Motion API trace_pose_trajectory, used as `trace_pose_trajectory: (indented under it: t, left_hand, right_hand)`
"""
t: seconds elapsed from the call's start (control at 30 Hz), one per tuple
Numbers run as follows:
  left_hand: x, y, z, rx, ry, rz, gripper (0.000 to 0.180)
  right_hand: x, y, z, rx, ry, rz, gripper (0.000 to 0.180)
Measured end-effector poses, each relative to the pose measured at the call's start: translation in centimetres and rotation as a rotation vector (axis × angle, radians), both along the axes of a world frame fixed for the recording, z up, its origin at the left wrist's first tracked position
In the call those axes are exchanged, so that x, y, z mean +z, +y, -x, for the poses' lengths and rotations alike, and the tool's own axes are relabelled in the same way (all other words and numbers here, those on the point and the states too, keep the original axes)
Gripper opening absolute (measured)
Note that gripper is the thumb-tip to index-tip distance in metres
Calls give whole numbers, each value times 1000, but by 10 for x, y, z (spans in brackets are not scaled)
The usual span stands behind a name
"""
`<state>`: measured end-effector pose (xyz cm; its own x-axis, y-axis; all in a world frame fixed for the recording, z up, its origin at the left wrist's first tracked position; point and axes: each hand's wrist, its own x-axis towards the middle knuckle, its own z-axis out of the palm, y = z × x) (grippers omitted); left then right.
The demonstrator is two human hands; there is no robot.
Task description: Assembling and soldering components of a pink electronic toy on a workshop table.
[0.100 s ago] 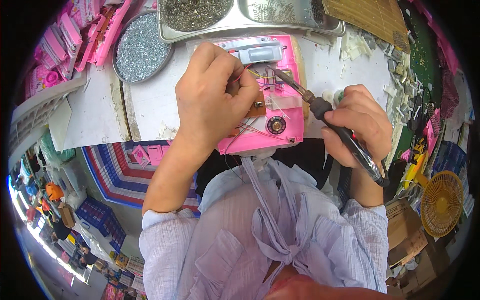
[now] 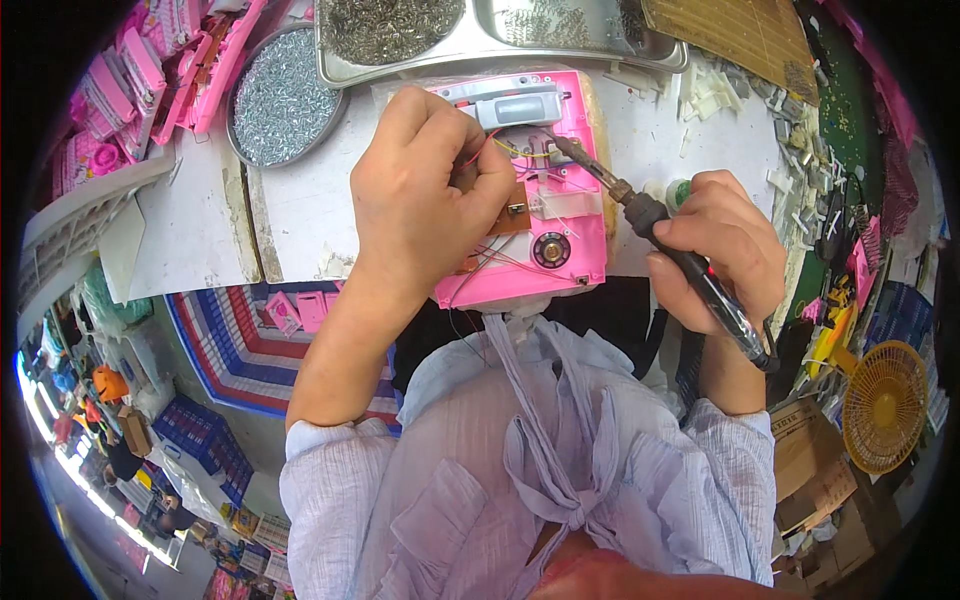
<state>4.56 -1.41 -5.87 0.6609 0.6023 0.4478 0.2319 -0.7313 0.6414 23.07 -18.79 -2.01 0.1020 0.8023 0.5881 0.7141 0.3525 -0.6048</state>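
A pink plastic toy housing (image 2: pixel 592 230) lies open on the table, its inner side up. Inside it are a grey battery compartment (image 2: pixel 518 107), a brown circuit board (image 2: pixel 513 217), a small round speaker (image 2: pixel 551 250) and several thin wires. My left hand (image 2: pixel 425 185) is closed in a pinch over the housing's left side, where a red wire (image 2: pixel 487 146) runs in between the fingers; the fingertips partly hide it. My right hand (image 2: pixel 722 250) grips a soldering iron (image 2: pixel 690 262) by its black handle. The iron's tip is over the housing, just below the battery compartment, close to the wires.
A round dish of small silver screws (image 2: pixel 287 95) stands at the far left beside stacked pink housings (image 2: pixel 125 85). A metal tray (image 2: pixel 480 55) holding small metal parts spans the back. White plastic pieces (image 2: pixel 715 88) lie at the right, near a cardboard sheet (image 2: pixel 742 42). A yellow fan (image 2: pixel 884 407) stands lower right.
The soldering iron in my right hand has shifted very slightly to the right and away. My left hand stays almost where it was.
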Motion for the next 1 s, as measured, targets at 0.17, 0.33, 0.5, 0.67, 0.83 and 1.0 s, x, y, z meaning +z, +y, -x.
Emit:
trace_pose_trajectory:
  t: [0.17, 0.33, 0.5, 0.67, 0.83, 1.0]
  left_hand:
    - [10, -1, 5, 0, 34, -12, 15]
    - [35, -17, 9, -163, 101, -72, 20]
    - [19, -6, -11, -382, 207, -286, 23]
    - [26, 9, -1, -523, 187, -88, 21]
    - [22, 8, -4, -603, 199, -217, 23]
    - [16, 3, 3, -529, 140, -107, 23]
  right_hand:
    - [3, -11, -7, -28, 21, -14, 30]
    - [5, -30, -15, -87, 91, -15, 28]
    - [2, -33, -15, -97, 42, -33, 30]
    - [-1, -48, -14, -180, 127, 33, 31]
    - [-9, -41, -14, -118, 79, 8, 32]
    - [-5, -46, -17, -168, 82, 8, 32]
